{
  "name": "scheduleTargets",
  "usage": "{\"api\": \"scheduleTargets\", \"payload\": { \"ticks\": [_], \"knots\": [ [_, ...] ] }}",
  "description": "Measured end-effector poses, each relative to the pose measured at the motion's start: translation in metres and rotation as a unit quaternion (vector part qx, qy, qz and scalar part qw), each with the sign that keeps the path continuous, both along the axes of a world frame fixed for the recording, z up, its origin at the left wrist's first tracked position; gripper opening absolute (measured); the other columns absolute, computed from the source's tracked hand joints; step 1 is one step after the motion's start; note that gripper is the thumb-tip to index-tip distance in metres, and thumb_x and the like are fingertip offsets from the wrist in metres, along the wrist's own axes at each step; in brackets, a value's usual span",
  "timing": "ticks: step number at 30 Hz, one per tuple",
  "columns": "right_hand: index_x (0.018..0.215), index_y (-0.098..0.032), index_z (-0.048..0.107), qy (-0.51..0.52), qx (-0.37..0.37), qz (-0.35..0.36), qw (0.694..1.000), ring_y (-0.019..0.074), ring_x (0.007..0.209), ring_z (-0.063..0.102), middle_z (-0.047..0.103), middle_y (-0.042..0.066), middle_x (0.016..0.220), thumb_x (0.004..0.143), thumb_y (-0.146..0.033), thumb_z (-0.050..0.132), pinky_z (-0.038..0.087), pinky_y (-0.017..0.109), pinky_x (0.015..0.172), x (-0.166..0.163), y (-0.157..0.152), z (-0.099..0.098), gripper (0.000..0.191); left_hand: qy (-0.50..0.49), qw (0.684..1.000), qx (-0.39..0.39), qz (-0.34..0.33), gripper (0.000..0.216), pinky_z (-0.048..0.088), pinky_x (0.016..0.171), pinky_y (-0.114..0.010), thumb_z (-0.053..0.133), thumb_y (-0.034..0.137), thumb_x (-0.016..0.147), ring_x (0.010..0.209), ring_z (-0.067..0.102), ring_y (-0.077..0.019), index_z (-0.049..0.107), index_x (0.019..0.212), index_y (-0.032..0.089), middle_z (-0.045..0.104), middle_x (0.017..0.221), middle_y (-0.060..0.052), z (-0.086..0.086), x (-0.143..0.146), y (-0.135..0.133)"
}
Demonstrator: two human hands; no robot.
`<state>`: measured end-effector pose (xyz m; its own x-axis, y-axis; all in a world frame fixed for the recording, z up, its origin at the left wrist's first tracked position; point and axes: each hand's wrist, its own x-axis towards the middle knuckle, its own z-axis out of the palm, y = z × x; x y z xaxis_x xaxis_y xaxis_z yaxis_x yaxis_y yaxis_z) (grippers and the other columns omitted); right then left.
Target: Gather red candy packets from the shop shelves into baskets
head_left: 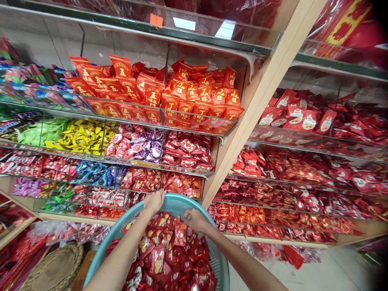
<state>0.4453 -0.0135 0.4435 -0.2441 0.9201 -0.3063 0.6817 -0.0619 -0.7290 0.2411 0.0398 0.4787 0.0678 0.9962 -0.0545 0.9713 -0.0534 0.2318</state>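
Note:
A round teal plastic basket (222, 258) full of small red wrapped candies (157, 258) stands in front of me, against the shelves. My left hand (154, 202) is closed over its far rim, with the fingertips hidden behind the edge. Inside the basket's right side, my right hand (195, 220) has its fingers curled in just above the candies. A red packet (181, 233) with a printed design stands right beside those fingers; whether they pinch it or something else cannot be made out. Beyond the left hand, a shelf bin holds red orange-print candies (182, 184).
Tiered shelves with clear dividers hold yellow candies (86, 135), blue candies (95, 171) and large red packets (151, 93). A wooden upright (239, 149) parts them from the right-hand shelves. Low at left lies a woven round item (54, 268); tiled floor (342, 262) shows at right.

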Motion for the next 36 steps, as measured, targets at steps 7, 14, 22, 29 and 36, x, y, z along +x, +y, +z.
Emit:
{"api": "scheduleTargets", "payload": {
  "ticks": [7, 14, 22, 29, 36],
  "knots": [
    [0.073, -0.02, 0.06, -0.08, 0.213, -0.066, 0.971, 0.0118, 0.062, 0.055, 0.061, 0.0, 0.066, 0.081, -0.029, 0.047, 0.032, 0.02, 0.055, -0.005, 0.032, 0.049, 0.018, -0.003, 1.0, -0.006, 0.008, 0.05, 0.042, 0.077, -0.032, 0.015, 0.047, 0.088, 0.089, 0.062, -0.0213, 0.056, 0.104, 0.024, 0.067, 0.096, -0.009, 0.001, 0.0, -0.001],
    [0.082, -0.02, 0.06, -0.159, 0.216, -0.162, 0.95, 0.0203, 0.076, 0.06, 0.064, 0.009, 0.081, 0.08, -0.051, 0.046, 0.036, 0.026, 0.06, -0.029, 0.084, 0.06, 0.034, -0.003, 1.0, 0.004, 0.002, 0.049, 0.042, 0.076, -0.033, 0.014, 0.047, 0.088, 0.088, 0.062, -0.0223, 0.055, 0.105, 0.025, 0.068, 0.094, -0.008, 0.001, -0.001, -0.001],
    [0.087, -0.019, 0.063, -0.213, 0.236, -0.174, 0.932, 0.0221, 0.082, 0.061, 0.065, 0.013, 0.087, 0.086, -0.044, 0.038, 0.039, 0.028, 0.065, -0.036, 0.099, 0.052, 0.036, -0.005, 1.0, -0.005, 0.003, 0.05, 0.041, 0.078, -0.032, 0.013, 0.046, 0.088, 0.089, 0.062, -0.0216, 0.055, 0.104, 0.024, 0.068, 0.095, -0.008, 0.005, -0.001, -0.003],
    [0.093, -0.019, 0.058, -0.159, 0.272, -0.212, 0.925, 0.0185, 0.076, 0.06, 0.064, 0.011, 0.09, 0.091, -0.035, 0.028, 0.035, 0.025, 0.062, -0.016, 0.079, 0.059, 0.034, -0.005, 1.0, -0.012, 0.008, 0.049, 0.042, 0.076, -0.031, 0.015, 0.046, 0.088, 0.088, 0.062, -0.0212, 0.054, 0.108, 0.025, 0.068, 0.096, -0.007, 0.004, -0.001, -0.001],
    [0.08, -0.02, 0.05, -0.071, 0.336, -0.17, 0.924, 0.0153, 0.068, 0.056, 0.06, 0.005, 0.077, 0.09, -0.041, 0.028, 0.035, 0.024, 0.062, -0.003, 0.03, 0.058, 0.032, -0.001, 1.0, 0.005, -0.004, 0.049, 0.043, 0.075, -0.033, 0.014, 0.046, 0.088, 0.086, 0.063, -0.0218, 0.055, 0.104, 0.024, 0.068, 0.093, -0.008, 0.001, -0.001, -0.001]
  ]
}}
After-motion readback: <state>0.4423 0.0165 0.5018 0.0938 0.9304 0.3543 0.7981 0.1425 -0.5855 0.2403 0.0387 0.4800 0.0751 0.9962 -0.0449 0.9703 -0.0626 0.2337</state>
